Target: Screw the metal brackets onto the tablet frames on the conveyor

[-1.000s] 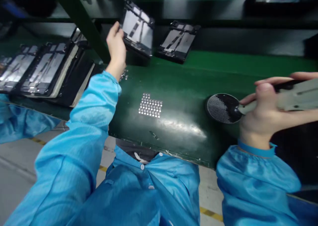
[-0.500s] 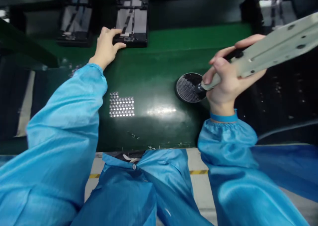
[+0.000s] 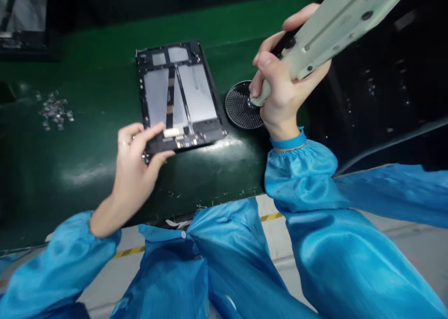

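We've left hand pinching open tablet, grey panels and strips inside, right hand wrapped around pale tool at dotted dish, contents unclear.

No readable lettering or numbers, seemingly blurred

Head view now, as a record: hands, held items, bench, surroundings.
Left hand: fingers and thumb on the near left corner of an open tablet
Right hand: gripping a pale tool, its front end over a round dish; contact unclear
Dish position: right of the tablet
Small parts: loose pile on the green bench, left of the tablet
Second tablet: upper left, partly out of frame
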A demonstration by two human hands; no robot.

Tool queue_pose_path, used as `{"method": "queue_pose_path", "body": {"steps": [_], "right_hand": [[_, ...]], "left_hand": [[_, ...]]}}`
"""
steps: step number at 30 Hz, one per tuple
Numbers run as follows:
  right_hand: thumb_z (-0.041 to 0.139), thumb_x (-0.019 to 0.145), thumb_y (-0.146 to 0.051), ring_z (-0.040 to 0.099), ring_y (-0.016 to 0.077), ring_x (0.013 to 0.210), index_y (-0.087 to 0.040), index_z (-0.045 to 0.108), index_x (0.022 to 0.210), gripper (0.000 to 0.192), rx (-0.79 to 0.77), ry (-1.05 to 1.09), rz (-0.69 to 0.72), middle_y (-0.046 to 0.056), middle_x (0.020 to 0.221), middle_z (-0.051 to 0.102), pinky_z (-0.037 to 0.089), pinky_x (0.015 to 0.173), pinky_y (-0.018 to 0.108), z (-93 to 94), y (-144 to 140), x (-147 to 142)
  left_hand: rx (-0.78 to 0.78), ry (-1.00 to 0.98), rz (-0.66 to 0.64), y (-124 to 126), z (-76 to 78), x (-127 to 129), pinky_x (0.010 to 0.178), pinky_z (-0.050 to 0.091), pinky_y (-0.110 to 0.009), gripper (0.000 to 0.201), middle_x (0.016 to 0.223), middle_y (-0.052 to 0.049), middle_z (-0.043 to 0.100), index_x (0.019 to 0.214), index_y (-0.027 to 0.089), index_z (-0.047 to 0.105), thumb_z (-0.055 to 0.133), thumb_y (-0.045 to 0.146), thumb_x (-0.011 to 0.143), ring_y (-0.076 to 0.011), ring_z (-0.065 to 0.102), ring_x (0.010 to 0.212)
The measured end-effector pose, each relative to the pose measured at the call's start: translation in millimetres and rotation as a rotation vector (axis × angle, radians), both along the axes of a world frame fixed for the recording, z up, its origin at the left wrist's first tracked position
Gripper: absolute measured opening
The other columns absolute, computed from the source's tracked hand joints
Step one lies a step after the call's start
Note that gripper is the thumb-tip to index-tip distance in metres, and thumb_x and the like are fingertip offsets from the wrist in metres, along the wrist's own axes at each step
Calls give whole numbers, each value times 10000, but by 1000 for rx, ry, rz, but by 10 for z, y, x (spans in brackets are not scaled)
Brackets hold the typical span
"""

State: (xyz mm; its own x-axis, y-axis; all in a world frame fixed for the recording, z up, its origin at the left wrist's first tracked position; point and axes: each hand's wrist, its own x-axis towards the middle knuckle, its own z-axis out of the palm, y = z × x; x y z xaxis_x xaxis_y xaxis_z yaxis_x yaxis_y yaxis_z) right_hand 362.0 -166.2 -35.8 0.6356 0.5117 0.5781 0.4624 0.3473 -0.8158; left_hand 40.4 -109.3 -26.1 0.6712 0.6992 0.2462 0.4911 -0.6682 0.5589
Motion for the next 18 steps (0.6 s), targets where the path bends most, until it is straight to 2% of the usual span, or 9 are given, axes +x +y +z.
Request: {"method": "queue_pose_path", "body": {"steps": [2,4,7,8,9,11,13,16,18], "right_hand": [[541,1043,-891,409,-6,594,-212,389,1204,715,0,-6,18,13,1138,575,355,440,235,1,-10,0],[630,1032,-752,396,-1,568,-214,402,1197,607,27,-5,52,1,1074,565,343,430,243,6,-26,6],[654,927,-461,394,25,534,-218,418,1182,424,75,9,70,-22,929,529,321,416,255,14,-34,8],[642,899,-416,391,31,527,-220,425,1177,404,79,13,67,-28,896,522,319,416,258,16,-30,5],[634,889,-397,388,35,522,-223,433,1172,388,84,19,67,-33,865,517,314,416,260,18,-24,1],[648,890,-395,373,36,502,-223,455,1145,363,102,29,86,-43,819,505,293,408,262,16,-7,-8],[687,863,-391,339,31,462,-218,482,1110,365,140,43,132,-58,759,473,243,386,260,-2,7,-6],[823,828,-434,371,31,447,-207,530,1076,445,202,65,213,-71,724,445,229,370,250,-74,14,44],[933,807,-515,470,48,506,-196,585,1097,554,211,78,250,-64,750,474,304,388,256,-145,7,108]], "left_hand": [[-8,22,-12,-304,-57,-123,1232,617,-609,524,1454,-142,611,1582,364,713,755,255,1071,-395,662,1421],[-12,66,-41,-511,-67,-207,1096,684,-552,534,1461,-153,599,1612,366,689,712,225,1098,-366,729,1279],[-59,208,-120,-570,6,-304,775,706,-460,624,1559,-171,610,1715,404,588,699,284,1112,-337,780,1054],[-75,245,-142,-510,37,-335,767,709,-471,671,1578,-164,629,1748,423,543,713,320,1107,-358,784,1076],[-79,265,-154,-412,64,-363,826,722,-507,707,1584,-151,650,1766,436,513,729,352,1098,-391,779,1157],[-52,269,-135,-128,97,-402,1087,684,-626,738,1588,-135,670,1760,422,523,774,391,1066,-449,707,1372],[-22,293,-86,197,114,-414,1286,549,-692,762,1604,-157,649,1707,348,594,872,429,1002,-474,621,1489],[-65,407,-62,577,162,-405,1334,477,-691,818,1569,-194,639,1510,219,724,1076,471,816,-475,596,1479],[-114,452,-73,720,209,-406,1305,493,-671,771,1525,-190,652,1356,178,764,1139,446,738,-467,604,1449]]}}
